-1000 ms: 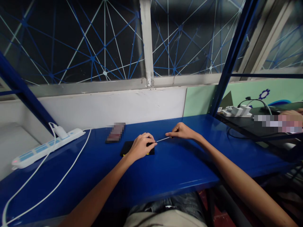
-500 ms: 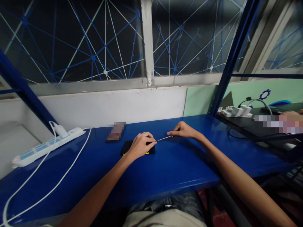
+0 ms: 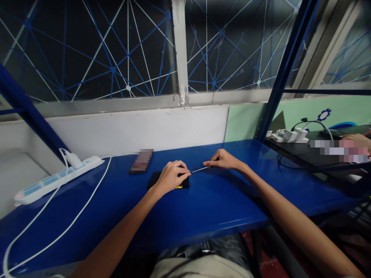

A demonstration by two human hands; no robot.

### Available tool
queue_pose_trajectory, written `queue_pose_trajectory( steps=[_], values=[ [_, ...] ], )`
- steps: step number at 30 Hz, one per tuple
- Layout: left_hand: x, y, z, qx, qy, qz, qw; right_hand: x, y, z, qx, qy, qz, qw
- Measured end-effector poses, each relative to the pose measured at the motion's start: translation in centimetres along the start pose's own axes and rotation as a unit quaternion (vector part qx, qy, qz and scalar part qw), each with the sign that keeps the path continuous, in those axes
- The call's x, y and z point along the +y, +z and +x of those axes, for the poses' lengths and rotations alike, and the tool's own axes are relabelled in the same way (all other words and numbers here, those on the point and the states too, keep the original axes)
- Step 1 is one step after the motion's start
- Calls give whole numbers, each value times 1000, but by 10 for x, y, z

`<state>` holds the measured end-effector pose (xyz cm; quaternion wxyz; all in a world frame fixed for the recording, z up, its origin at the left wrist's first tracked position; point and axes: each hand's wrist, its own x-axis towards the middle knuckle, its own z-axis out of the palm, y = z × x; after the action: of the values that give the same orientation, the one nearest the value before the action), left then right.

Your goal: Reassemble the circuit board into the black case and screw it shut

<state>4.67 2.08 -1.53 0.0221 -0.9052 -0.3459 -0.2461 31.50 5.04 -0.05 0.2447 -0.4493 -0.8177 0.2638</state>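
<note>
My left hand (image 3: 174, 175) rests over a flat black case (image 3: 155, 179) with a yellow marking on its front edge. Its thumb and fingertips come together in a pinch, and whatever lies between them is too small to make out. To the right, my right hand (image 3: 222, 159) is closed around the end of a thin screwdriver (image 3: 200, 169), whose handle is mostly hidden in the fingers. The slim silver shaft points left and slightly down, its tip close to the left fingertips. Whether the tip touches them I cannot tell.
A phone (image 3: 142, 161) lies behind the case on the blue table (image 3: 220, 208). At left stands a white power strip (image 3: 58, 181) with a plug and a trailing white cable (image 3: 87, 210). A black desk at right holds chargers (image 3: 295, 134), near another person's hand (image 3: 356, 139).
Both hands keep nearly the same pose and place. The view has shifted very slightly, and the other person's hand at right has moved a little.
</note>
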Motion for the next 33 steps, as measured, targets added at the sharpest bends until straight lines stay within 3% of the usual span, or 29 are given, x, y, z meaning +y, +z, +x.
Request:
queue_pose_trajectory(
  steps=[33],
  values=[
    [0, -1, -1, -21, 1, 7, 1000, -1, 1, 0, 4, -10, 3, 1000]
  ],
)
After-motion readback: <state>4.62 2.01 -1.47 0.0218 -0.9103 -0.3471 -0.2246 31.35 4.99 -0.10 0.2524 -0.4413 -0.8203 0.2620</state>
